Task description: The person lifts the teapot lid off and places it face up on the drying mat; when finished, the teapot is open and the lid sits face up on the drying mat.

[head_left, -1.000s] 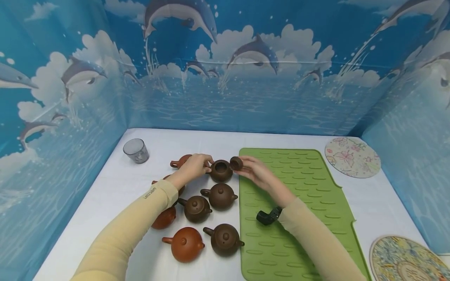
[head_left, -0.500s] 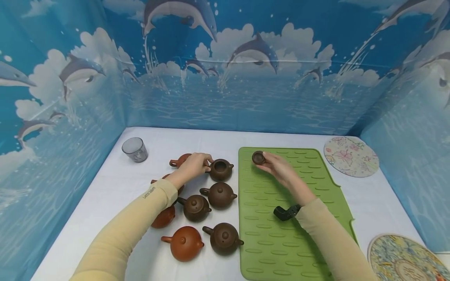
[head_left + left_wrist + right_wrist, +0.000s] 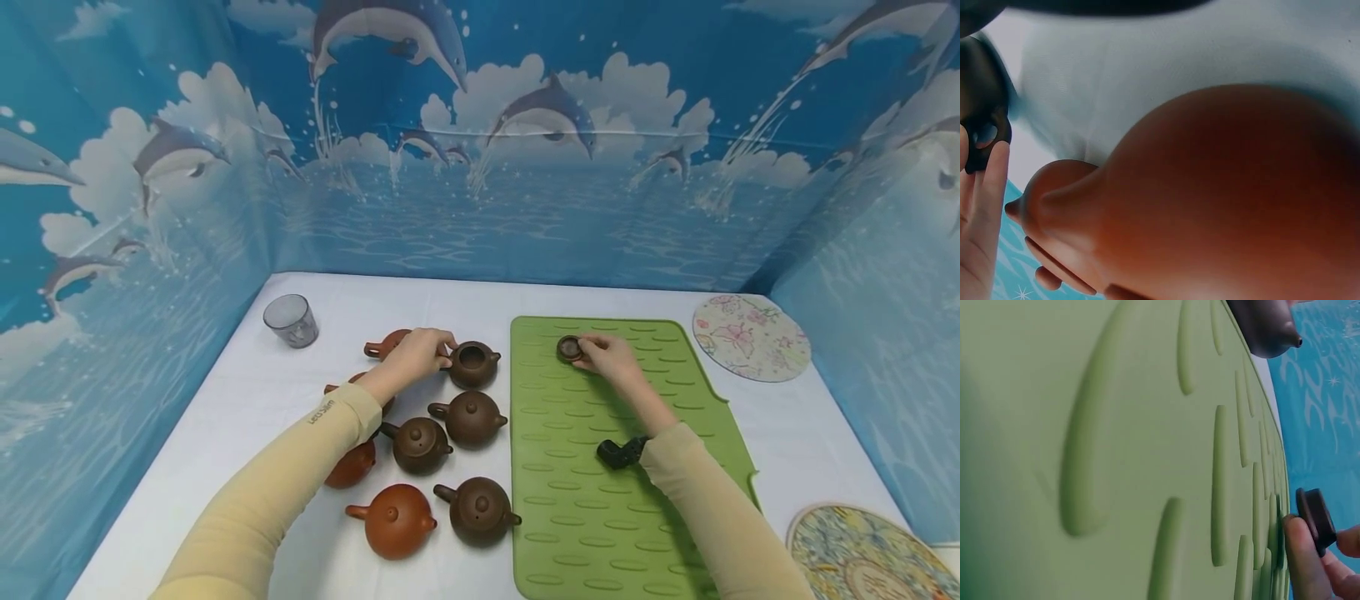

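Observation:
My left hand (image 3: 416, 357) pinches the loop handle (image 3: 1002, 128) of a lidless dark brown teapot (image 3: 474, 379) standing at the back of the group. Its round opening faces up. To the right, my right hand (image 3: 611, 358) holds a small dark brown teapot lid (image 3: 569, 348) between thumb and fingers, hollow underside up, low over the green mat (image 3: 555, 517). In the right wrist view the lid (image 3: 1316, 519) shows from the side, close above the mat's far part.
Several lidded teapots crowd the table's left half, among them a dark one (image 3: 471, 421) and an orange-brown one (image 3: 399, 523). A grey glass (image 3: 292, 323) stands back left. Two round patterned mats lie at right, one behind (image 3: 750, 337), one in front (image 3: 855, 554).
My right hand has carried the lid rightward from beside the teapot's spout and lowered it over the green mat. The left hand stays on the handle.

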`<state>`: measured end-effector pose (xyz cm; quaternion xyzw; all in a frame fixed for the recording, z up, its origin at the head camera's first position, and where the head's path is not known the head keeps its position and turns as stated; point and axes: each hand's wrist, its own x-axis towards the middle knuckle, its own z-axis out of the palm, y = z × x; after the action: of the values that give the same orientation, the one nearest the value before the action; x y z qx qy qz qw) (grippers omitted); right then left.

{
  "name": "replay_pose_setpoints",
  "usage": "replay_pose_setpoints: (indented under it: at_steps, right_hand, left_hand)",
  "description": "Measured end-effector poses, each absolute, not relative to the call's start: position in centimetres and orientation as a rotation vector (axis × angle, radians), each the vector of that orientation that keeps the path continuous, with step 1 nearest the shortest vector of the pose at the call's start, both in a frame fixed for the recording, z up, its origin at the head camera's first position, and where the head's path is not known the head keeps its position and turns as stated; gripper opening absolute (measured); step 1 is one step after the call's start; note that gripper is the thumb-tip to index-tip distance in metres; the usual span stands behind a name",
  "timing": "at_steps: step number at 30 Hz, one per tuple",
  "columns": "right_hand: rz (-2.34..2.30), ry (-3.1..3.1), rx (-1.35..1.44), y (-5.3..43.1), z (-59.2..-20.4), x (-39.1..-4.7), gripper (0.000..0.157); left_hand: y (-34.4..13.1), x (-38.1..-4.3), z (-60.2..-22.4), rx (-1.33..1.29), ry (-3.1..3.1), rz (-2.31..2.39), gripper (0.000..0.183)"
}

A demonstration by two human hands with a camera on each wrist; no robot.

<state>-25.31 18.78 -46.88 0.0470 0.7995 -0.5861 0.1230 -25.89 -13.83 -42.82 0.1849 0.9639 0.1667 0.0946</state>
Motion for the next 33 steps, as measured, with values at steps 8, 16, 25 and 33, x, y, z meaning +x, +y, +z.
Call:
replay_pose_setpoints:
  at_steps: [8,16,25,33]
  right_hand:
    - [-1.467,2.564,0.096,18.3,-46.8,-25.1,0.042]
    - [-1.307,2.631,0.089,18.1,-47.1,-25.1,0.046]
    - [-1.274,2.632,0.071,17.8,-46.7,-24.9,0.052]
    - [-1.274,2.690,0.042,17.9,-45.3,-24.3,0.063]
  left_hand:
    - [-13.8,-25.8,-42.6,0.553,2.859,0.504,0.023]
    - [-13.8,-25.8,-42.7,0.547,2.857,0.503,0.023]
    - [-14.3,-25.3,-42.0,0.602,2.822,0.478,0.033]
    - [-15.2,-23.6,-39.2,0.787,2.794,0.579,0.033]
